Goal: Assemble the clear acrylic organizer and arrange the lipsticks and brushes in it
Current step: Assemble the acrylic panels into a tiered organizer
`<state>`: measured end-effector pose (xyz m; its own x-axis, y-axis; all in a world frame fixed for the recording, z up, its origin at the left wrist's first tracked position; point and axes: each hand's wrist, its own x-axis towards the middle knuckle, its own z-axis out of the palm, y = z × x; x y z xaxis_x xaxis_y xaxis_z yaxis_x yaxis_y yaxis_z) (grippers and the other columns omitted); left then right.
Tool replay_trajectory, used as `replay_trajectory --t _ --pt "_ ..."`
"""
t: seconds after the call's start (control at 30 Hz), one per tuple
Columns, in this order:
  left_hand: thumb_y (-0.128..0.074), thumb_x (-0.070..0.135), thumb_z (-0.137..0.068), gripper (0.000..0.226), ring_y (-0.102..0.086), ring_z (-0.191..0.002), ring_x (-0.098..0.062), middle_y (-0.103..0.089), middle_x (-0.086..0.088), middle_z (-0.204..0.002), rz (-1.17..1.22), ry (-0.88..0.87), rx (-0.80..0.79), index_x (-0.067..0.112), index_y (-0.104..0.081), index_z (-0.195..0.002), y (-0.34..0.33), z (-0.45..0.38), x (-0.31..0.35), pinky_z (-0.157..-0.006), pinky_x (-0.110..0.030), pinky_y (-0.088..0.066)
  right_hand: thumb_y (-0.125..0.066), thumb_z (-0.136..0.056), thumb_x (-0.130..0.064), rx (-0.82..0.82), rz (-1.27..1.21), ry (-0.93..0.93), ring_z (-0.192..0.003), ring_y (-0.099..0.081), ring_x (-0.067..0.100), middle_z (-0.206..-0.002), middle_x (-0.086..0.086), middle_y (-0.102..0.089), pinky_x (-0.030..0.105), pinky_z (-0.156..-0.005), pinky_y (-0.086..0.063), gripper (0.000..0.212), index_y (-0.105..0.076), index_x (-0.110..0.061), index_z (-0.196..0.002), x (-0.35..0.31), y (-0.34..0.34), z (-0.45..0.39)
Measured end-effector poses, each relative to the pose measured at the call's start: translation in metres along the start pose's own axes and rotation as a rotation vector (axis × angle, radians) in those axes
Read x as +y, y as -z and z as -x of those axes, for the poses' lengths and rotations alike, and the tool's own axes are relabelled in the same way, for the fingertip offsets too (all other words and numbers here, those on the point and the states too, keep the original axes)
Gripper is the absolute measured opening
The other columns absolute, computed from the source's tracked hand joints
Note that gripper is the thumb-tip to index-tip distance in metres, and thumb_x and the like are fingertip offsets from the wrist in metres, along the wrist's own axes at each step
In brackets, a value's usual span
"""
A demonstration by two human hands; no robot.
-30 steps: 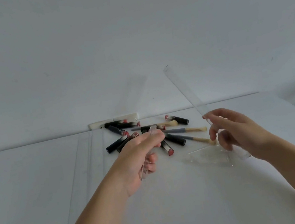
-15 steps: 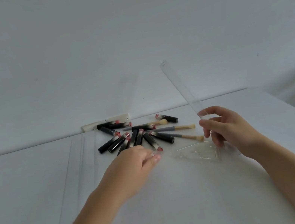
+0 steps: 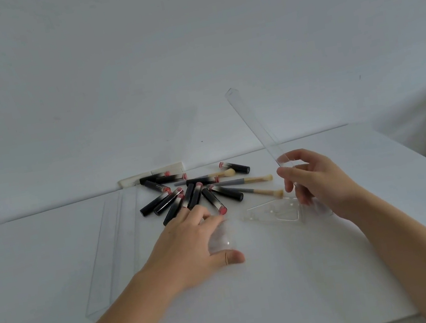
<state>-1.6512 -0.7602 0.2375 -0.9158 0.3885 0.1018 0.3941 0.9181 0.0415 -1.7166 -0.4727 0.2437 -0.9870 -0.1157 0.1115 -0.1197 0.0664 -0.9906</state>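
Head view: right hand (image 3: 314,180) pinches a tilted acrylic strip (image 3: 254,128); left hand (image 3: 194,238) lies flat on a clear piece (image 3: 221,238); lipsticks (image 3: 183,195) at 12 o'clock, unsorted; assembly barely begun.

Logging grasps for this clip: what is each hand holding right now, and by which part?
The right hand pinches the long clear acrylic strip near its lower end. The left hand rests on a small clear piece; whether it grips it cannot be told.

Clear glossy acrylic panels (image 3: 112,244); lipsticks (image 3: 214,200) in shiny black plastic; brushes (image 3: 249,180) with pale wood-like ends; matt white tabletop (image 3: 286,290).
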Motion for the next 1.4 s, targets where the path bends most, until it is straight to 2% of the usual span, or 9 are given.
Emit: replay_trajectory --t 0.17,0.3,0.47,0.63,0.77,0.9,1.1,1.27,1.4 --pt "-0.032 0.081 -0.086 0.075 -0.044 -0.115 -0.014 -0.054 0.013 -0.125 0.033 -0.024 0.082 0.031 -0.056 -0.136 0.018 -0.034 0.029 -0.104 -0.033 -0.036 -0.076 -0.075 -0.038 -0.003 -0.01 -0.002 -0.047 -0.048 0.024 -0.07 0.008 -0.067 0.027 -0.045 -0.044 0.036 -0.069 -0.023 -0.107 -0.001 -0.001 -0.001" --pt "-0.05 0.074 -0.085 0.068 -0.043 -0.129 -0.022 -0.059 0.002 -0.132 -0.021 -0.055 -0.074 0.028 -0.061 -0.134 0.022 -0.079 0.066 -0.106 -0.04 -0.038 -0.076 -0.075 -0.04 0.001 -0.009 0.003 -0.047 -0.05 0.024 -0.071 0.008 -0.068 0.026 -0.045 -0.045 0.036 -0.068 -0.025 -0.106 0.0 0.001 -0.002" --pt "-0.066 0.066 -0.081 0.062 -0.054 -0.115 -0.023 -0.067 0.0 -0.114 -0.024 -0.028 -0.083 0.024 -0.064 -0.127 0.013 -0.095 0.081 -0.09 -0.035 -0.043 -0.075 -0.077 -0.036 0.015 -0.018 0.008 -0.046 -0.05 0.024 -0.071 0.009 -0.068 0.027 -0.045 -0.044 0.031 -0.068 -0.025 -0.106 0.002 0.003 -0.001" --pt "-0.083 0.062 -0.065 0.071 -0.059 -0.098 -0.017 -0.061 0.009 -0.098 0.263 0.119 -0.233 0.026 -0.061 -0.122 0.014 -0.096 0.083 -0.068 -0.028 -0.045 -0.075 -0.078 -0.035 0.017 -0.026 0.008 -0.045 -0.05 0.023 -0.071 0.009 -0.068 0.026 -0.045 -0.043 0.032 -0.068 -0.024 -0.107 0.0 0.003 -0.002" --pt "-0.083 0.055 -0.067 0.046 -0.056 -0.071 -0.009 -0.057 0.01 -0.083 0.374 0.11 -0.27 0.025 -0.058 -0.092 0.016 -0.094 0.083 -0.053 -0.027 -0.038 -0.074 -0.077 -0.038 0.045 -0.052 0.024 -0.047 -0.05 0.025 -0.071 0.009 -0.067 0.026 -0.046 -0.043 0.033 -0.068 -0.026 -0.108 -0.003 0.006 0.0" --pt "-0.074 0.043 -0.077 0.028 -0.054 -0.058 -0.014 -0.058 0.005 -0.072 0.562 0.121 -0.261 0.023 -0.053 -0.078 0.022 -0.086 0.069 -0.056 -0.03 -0.043 -0.074 -0.077 -0.039 0.05 -0.062 0.048 -0.048 -0.05 0.026 -0.072 0.01 -0.067 0.025 -0.048 -0.043 0.031 -0.068 -0.029 -0.106 -0.008 0.007 0.003" --pt "-0.062 0.02 -0.096 0.014 -0.075 -0.077 -0.035 -0.076 -0.005 -0.1 1.233 0.27 -0.076 0.021 -0.052 -0.106 0.049 -0.045 0.001 -0.056 -0.035 -0.056 -0.074 -0.079 -0.04 -0.05 0.115 0.135 -0.052 -0.057 0.024 -0.075 0.004 -0.066 0.03 -0.056 -0.05 0.028 -0.067 -0.039 -0.106 -0.015 -0.007 0.013" --pt "-0.059 0.032 -0.099 0.025 -0.064 -0.063 -0.016 -0.074 0.003 -0.109 1.287 0.427 0.168 0.046 -0.062 -0.12 0.056 -0.019 -0.045 -0.046 -0.025 -0.039 -0.074 -0.077 -0.055 -0.149 0.487 0.218 -0.059 -0.055 0.008 -0.084 -0.012 -0.064 0.022 -0.059 -0.049 0.038 -0.062 -0.054 -0.113 -0.029 -0.021 -0.001" --pt "-0.051 0.073 -0.088 0.047 -0.049 -0.053 -0.012 -0.072 -0.003 -0.109 1.454 0.611 0.208 0.041 -0.069 -0.117 0.056 -0.013 -0.06 -0.038 -0.019 -0.024 -0.069 -0.078 -0.056 -0.231 0.682 0.275 -0.056 -0.052 0.007 -0.085 -0.016 -0.062 0.019 -0.057 -0.046 0.043 -0.055 -0.065 -0.117 -0.034 -0.04 -0.016"
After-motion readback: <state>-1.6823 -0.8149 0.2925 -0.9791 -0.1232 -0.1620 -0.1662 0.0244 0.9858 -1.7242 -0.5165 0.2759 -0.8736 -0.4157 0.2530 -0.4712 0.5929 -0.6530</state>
